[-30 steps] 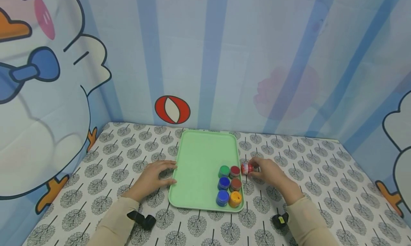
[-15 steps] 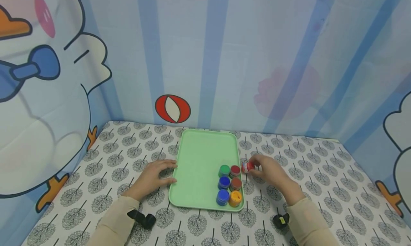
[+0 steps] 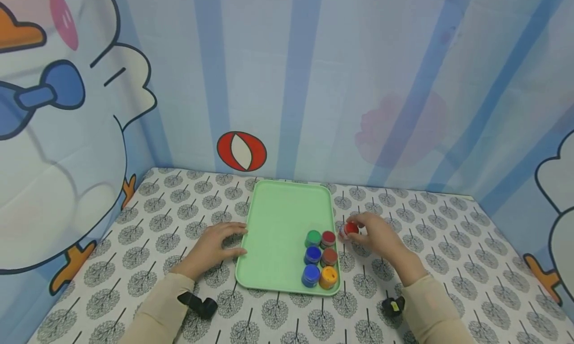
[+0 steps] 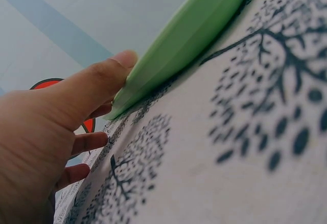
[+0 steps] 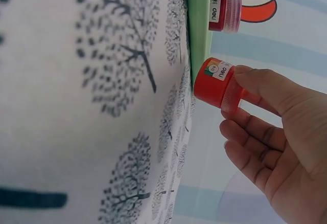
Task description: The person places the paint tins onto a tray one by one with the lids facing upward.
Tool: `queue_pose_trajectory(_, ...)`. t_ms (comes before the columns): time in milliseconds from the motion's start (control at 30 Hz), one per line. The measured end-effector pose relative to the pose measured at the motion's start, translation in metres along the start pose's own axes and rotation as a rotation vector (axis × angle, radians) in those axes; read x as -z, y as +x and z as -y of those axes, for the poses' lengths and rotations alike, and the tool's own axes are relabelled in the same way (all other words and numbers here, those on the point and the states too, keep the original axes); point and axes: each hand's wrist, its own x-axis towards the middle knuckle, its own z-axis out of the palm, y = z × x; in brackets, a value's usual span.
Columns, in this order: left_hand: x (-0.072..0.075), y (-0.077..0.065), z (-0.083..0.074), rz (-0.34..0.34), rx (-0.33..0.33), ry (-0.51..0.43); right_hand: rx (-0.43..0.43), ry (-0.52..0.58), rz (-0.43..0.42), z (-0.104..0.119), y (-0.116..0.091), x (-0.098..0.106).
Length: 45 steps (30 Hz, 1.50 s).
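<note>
My right hand point(image 3: 375, 237) pinches a small red paint jar point(image 3: 351, 228) by its lid, just right of the green tray point(image 3: 282, 209). In the right wrist view the red jar point(image 5: 214, 83) is tilted low over the cloth, close to the tray's outer side. My left hand point(image 3: 214, 249) rests at the tray's left edge with fingers spread, and its thumb touches the rim in the left wrist view. In the tray's near right part stand several paint jars in two columns: green point(image 3: 313, 238), dark red point(image 3: 328, 239), brownish red point(image 3: 329, 257), blue point(image 3: 312, 255), another blue point(image 3: 311, 275) and orange-yellow point(image 3: 328, 277).
A cloth point(image 3: 430, 264) printed with black trees covers the table. Behind it hangs a blue striped curtain point(image 3: 251, 85) with cartoon figures. Black wrist cameras sit at both cuffs, the left camera point(image 3: 199, 305) and the right camera point(image 3: 392, 306).
The red jar has turned from lying sideways to more upright, its lid now facing up toward the head camera. My right hand has shifted slightly; the left hand has stayed put.
</note>
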Motion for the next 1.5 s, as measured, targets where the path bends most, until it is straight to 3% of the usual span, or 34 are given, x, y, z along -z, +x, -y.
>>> queue_pose_trajectory(367, 0.002, 0.000, -0.001, 0.000, -0.004, -0.001, -0.011, -0.002, -0.011, 0.013, 0.008, 0.006)
queue_pose_trajectory(667, 0.002, -0.001, -0.001, 0.004, -0.001, -0.019, 0.076, -0.013, -0.018, 0.027, 0.017, 0.006)
queue_pose_trajectory(1500, 0.003, -0.001, -0.004, 0.004, -0.004, -0.016, 0.090, -0.081, 0.081, 0.036, 0.034, -0.004)
